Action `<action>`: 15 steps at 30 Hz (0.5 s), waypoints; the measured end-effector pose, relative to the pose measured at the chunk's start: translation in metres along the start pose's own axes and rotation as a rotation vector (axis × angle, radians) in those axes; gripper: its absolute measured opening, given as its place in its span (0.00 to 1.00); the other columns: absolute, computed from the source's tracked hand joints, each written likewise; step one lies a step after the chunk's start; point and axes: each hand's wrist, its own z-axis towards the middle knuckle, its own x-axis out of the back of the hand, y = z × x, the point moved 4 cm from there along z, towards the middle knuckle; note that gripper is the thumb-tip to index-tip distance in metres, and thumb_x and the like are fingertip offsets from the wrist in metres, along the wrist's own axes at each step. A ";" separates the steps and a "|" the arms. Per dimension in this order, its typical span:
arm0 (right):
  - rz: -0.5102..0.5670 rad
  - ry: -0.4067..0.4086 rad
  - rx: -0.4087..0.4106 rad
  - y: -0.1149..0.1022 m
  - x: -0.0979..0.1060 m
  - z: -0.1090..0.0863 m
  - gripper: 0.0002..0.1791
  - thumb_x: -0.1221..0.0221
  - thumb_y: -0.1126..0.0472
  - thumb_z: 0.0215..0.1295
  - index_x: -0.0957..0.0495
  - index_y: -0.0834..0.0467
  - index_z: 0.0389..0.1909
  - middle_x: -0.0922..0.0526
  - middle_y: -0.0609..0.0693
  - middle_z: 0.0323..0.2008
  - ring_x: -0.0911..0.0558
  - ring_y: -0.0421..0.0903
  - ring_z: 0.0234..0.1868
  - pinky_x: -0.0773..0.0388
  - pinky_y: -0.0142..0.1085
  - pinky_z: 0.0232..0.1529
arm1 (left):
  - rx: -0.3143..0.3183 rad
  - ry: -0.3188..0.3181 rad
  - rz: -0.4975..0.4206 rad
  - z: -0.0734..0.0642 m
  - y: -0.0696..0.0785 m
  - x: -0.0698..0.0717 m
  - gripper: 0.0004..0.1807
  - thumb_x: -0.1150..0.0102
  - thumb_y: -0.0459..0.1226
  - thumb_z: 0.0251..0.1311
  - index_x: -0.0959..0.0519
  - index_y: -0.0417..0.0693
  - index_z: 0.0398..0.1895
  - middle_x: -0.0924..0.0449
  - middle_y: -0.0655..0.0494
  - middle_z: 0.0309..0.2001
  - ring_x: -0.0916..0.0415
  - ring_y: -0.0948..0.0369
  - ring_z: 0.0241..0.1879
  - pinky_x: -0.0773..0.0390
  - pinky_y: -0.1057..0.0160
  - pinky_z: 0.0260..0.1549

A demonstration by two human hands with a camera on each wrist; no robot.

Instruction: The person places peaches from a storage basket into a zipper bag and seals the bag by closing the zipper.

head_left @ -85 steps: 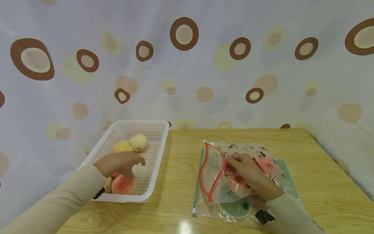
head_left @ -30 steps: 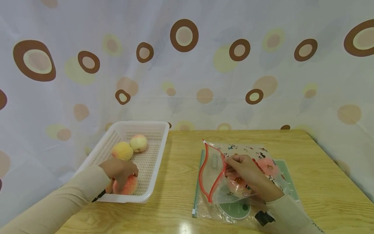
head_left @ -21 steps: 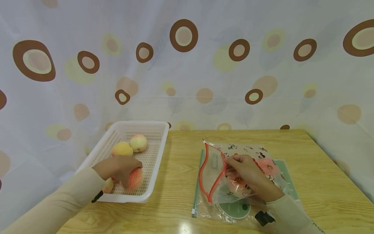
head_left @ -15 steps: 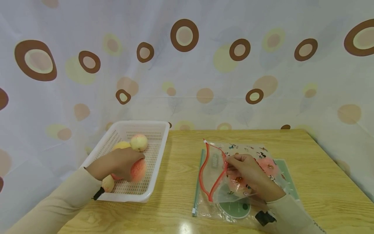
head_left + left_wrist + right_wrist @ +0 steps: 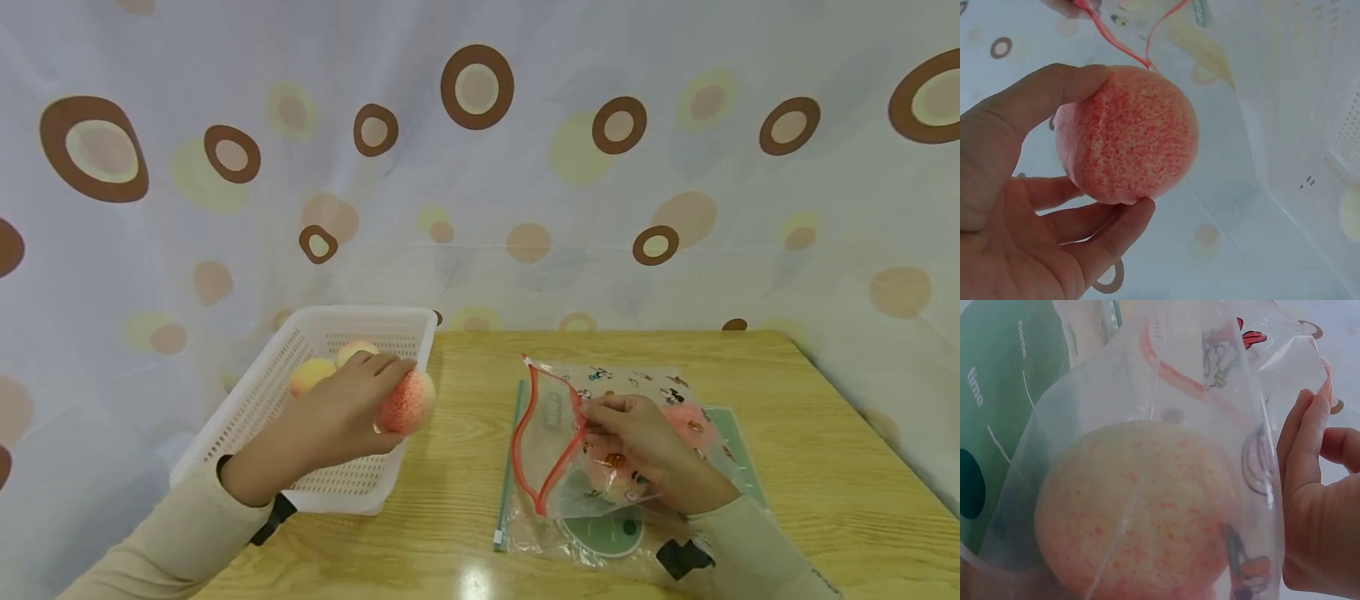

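Observation:
In the head view my left hand [image 5: 337, 417] holds a red-speckled peach [image 5: 408, 402] over the right rim of the white basket [image 5: 360, 311]. Seen from the left wrist, thumb and fingers curl round the peach [image 5: 1135, 137] from the sides. My right hand [image 5: 637, 437] pinches the red zip edge of a clear printed zip bag [image 5: 551, 425], whose mouth gapes toward the left. Through the film in the right wrist view shows a pale, red-flecked peach [image 5: 1135, 512]; a pink one [image 5: 686, 425] lies deeper in the bag.
A yellow fruit [image 5: 309, 377] and a pale one [image 5: 356, 348] are in the basket; my left arm hides part of it. Beneath the printed bag lies another zip bag with a green panel [image 5: 603, 533]. A patterned curtain [image 5: 480, 183] hangs behind the wooden table [image 5: 465, 467].
The left hand reached down among the fruit, took hold of a red peach and lifted it rightward to the basket's edge. My right hand keeps its pinch on the bag, nearly still.

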 end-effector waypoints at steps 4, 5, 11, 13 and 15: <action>0.048 -0.024 0.006 -0.002 0.000 -0.002 0.07 0.44 0.65 0.68 0.18 0.59 0.34 0.16 0.49 0.27 0.16 0.38 0.28 0.19 0.28 0.33 | 0.016 0.111 -0.120 0.005 0.016 -0.001 0.41 0.23 0.40 0.40 0.31 0.35 0.59 0.25 0.44 0.53 0.28 0.48 0.52 0.23 0.53 0.48; 0.056 -0.031 0.005 -0.002 0.000 -0.002 0.07 0.44 0.65 0.68 0.18 0.58 0.34 0.16 0.49 0.27 0.16 0.38 0.28 0.19 0.28 0.32 | 0.029 0.127 -0.150 0.006 0.020 -0.002 0.42 0.22 0.41 0.40 0.31 0.35 0.59 0.25 0.44 0.53 0.28 0.48 0.53 0.23 0.53 0.49; 0.074 -0.044 0.015 -0.001 0.001 -0.003 0.07 0.44 0.65 0.68 0.18 0.58 0.35 0.16 0.49 0.28 0.16 0.39 0.30 0.19 0.27 0.34 | 0.108 0.236 -0.345 0.012 0.038 -0.019 0.44 0.22 0.40 0.40 0.32 0.36 0.61 0.26 0.43 0.56 0.28 0.48 0.55 0.25 0.50 0.51; 0.078 -0.040 0.019 0.000 0.002 -0.002 0.06 0.44 0.65 0.68 0.18 0.58 0.35 0.16 0.49 0.28 0.16 0.39 0.30 0.19 0.28 0.34 | 0.130 0.278 -0.423 0.013 0.043 -0.027 0.44 0.22 0.39 0.39 0.32 0.36 0.62 0.26 0.44 0.56 0.28 0.49 0.54 0.24 0.51 0.49; 0.081 -0.035 0.021 0.002 0.002 -0.002 0.06 0.43 0.64 0.68 0.17 0.58 0.35 0.16 0.49 0.29 0.16 0.39 0.31 0.19 0.28 0.35 | 0.160 0.304 -0.529 0.013 0.047 -0.038 0.44 0.22 0.36 0.40 0.33 0.37 0.63 0.27 0.45 0.57 0.28 0.51 0.54 0.22 0.54 0.48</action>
